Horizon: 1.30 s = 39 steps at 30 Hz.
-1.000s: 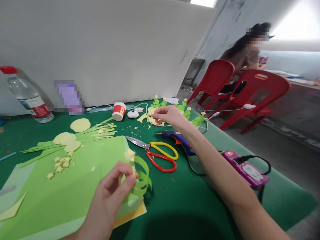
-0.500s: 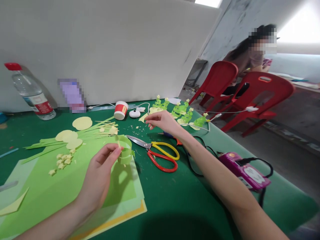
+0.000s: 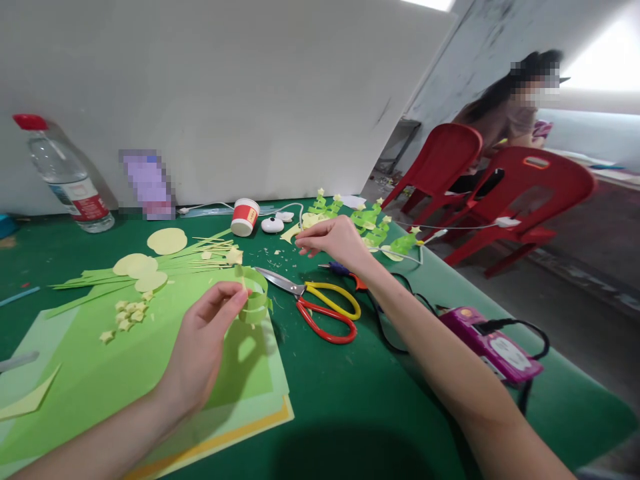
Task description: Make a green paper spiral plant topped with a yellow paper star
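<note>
My left hand pinches a pale stick with a green paper spiral coiled around it and a small yellow paper star at its top. The spiral hangs over the green paper sheets. My right hand is raised over the back of the table, thumb and fingertips drawn together; whatever is between them cannot be made out. Behind it are several finished green spirals with stars on round yellow bases. Scissors with red and yellow handles lie between my arms, and a glue gun lies partly under my right forearm.
Yellow paper circles, green strips and loose paper stars lie at left. A paper cup, white earbud case and bottle stand behind. A purple power strip sits right; beyond, a person sits by red chairs.
The view has shifted slightly, so most things sit a little to the right. Both hands keep nearly the same pose, the left still pinching the spiral's stick.
</note>
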Tool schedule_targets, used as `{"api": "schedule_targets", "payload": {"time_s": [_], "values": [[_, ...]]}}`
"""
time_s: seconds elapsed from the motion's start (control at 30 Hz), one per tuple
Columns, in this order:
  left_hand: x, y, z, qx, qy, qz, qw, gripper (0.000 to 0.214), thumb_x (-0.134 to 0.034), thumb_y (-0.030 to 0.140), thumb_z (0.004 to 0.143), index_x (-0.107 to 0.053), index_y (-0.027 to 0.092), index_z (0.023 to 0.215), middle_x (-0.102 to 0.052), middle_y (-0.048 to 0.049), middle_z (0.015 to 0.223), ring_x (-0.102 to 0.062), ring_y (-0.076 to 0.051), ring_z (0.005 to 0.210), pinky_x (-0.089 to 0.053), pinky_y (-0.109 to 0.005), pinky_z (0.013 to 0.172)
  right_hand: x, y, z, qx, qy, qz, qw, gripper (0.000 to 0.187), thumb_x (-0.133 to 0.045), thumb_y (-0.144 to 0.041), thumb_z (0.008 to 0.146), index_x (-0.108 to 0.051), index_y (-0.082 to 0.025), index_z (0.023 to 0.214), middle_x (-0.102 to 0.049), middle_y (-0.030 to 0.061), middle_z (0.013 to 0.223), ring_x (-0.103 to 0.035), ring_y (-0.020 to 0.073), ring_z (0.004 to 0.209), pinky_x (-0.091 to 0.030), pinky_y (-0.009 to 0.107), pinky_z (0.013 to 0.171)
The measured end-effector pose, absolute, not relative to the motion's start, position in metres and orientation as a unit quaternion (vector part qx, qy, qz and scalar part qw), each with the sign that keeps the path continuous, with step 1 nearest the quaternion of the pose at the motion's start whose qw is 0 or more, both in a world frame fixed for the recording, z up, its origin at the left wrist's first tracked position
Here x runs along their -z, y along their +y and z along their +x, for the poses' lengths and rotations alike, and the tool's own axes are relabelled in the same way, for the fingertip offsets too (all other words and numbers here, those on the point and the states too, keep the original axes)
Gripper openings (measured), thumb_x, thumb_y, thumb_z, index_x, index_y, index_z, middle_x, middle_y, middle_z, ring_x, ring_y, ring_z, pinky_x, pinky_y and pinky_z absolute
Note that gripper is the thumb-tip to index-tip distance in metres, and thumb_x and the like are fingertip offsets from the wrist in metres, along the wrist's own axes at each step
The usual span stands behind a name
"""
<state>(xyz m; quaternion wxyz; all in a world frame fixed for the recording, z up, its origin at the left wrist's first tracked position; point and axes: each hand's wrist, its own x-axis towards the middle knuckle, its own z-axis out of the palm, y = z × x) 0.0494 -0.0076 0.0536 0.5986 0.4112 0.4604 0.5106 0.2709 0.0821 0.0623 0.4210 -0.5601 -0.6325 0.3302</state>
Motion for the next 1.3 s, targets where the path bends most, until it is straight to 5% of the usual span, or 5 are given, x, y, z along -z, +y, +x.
{"api": "schedule_targets", "payload": {"time_s": [0.4, 0.63, 0.93, 1.03, 1.3], "values": [[-0.053, -0.002, 0.047, -0.523, 0.460, 0.407, 0.591, 0.012, -0.068, 0.032, 0.073, -0.064, 0.022, 0.077, -0.059, 0.0053, 0.078, -0.049, -0.009, 0.080, -0.035, -0.022, 0.076, -0.049, 0.093, 0.278, -0.248, -0.699, -0.608, 0.282, 0.014, -0.061, -0.024, 0.079, -0.064, -0.011, 0.081, -0.064, 0.0027, 0.071, -0.060, 0.0106, 0.062, -0.053, 0.028, 0.063], [-0.055, -0.002, 0.049, -0.520, 0.463, 0.405, 0.593, 0.010, -0.068, 0.031, 0.073, -0.064, 0.022, 0.075, -0.059, 0.0058, 0.077, -0.049, -0.008, 0.080, -0.035, -0.020, 0.076, -0.043, 0.097, 0.277, -0.224, -0.733, -0.596, 0.238, 0.025, -0.051, -0.032, 0.088, -0.058, -0.014, 0.103, -0.061, 0.0058, 0.101, -0.059, 0.0134, 0.086, -0.052, 0.033, 0.076], [-0.054, 0.000, 0.046, -0.517, 0.453, 0.431, 0.585, 0.009, -0.069, 0.034, 0.072, -0.065, 0.026, 0.073, -0.058, 0.0078, 0.076, -0.048, -0.007, 0.079, -0.035, -0.019, 0.073, -0.043, 0.096, 0.275, -0.218, -0.725, -0.594, 0.273, 0.019, -0.053, -0.016, 0.084, -0.063, -0.013, 0.100, -0.066, 0.0073, 0.103, -0.063, 0.0151, 0.089, -0.052, 0.036, 0.083], [-0.054, 0.000, 0.046, -0.517, 0.449, 0.437, 0.583, 0.008, -0.069, 0.034, 0.072, -0.065, 0.027, 0.072, -0.059, 0.0076, 0.078, -0.048, -0.007, 0.080, -0.035, -0.019, 0.074, -0.045, 0.095, 0.275, -0.243, -0.717, -0.585, 0.290, 0.033, -0.044, -0.002, 0.078, -0.068, -0.013, 0.098, -0.068, 0.0089, 0.103, -0.067, 0.0183, 0.086, -0.055, 0.033, 0.078], [-0.055, 0.000, 0.044, -0.514, 0.449, 0.440, 0.583, 0.010, -0.070, 0.037, 0.072, -0.066, 0.028, 0.073, -0.058, 0.0074, 0.077, -0.048, -0.008, 0.079, -0.035, -0.020, 0.074, -0.052, 0.092, 0.276, -0.288, -0.678, -0.585, 0.338, 0.021, -0.056, -0.010, 0.069, -0.071, -0.013, 0.083, -0.072, 0.0086, 0.081, -0.069, 0.0207, 0.076, -0.058, 0.030, 0.066]]}}
